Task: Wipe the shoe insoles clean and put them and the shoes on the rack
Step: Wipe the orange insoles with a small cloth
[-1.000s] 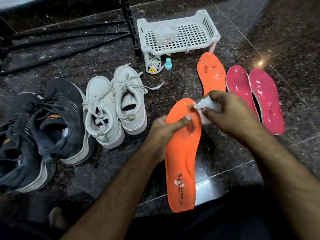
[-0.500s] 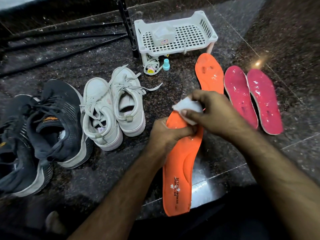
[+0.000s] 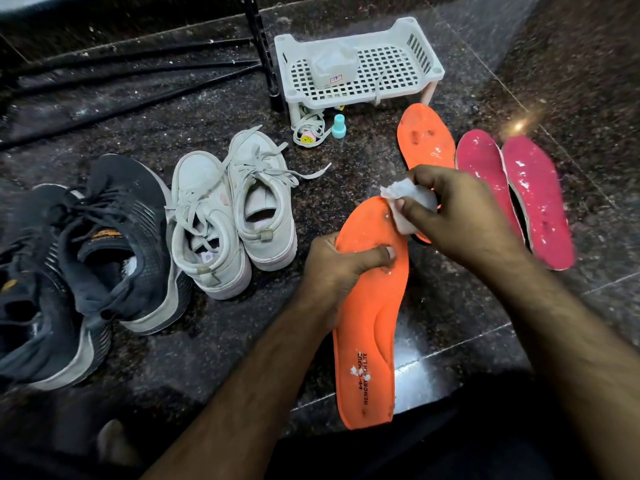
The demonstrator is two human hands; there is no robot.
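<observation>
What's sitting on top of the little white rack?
On the white plastic rack sits a clear wrapped packet with a small label. A white lace hangs over its front edge. What is inside the packet cannot be made out.

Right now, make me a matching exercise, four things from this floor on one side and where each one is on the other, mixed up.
Things:
1. wipe
2. held orange insole
3. pink insoles
4. box

Places:
A. on the white rack
B. gripped by the left hand
C. flat on the floor, far right
D. pinched in the right hand

Pairs: 1-D, 2-B, 3-C, 4-A
</observation>
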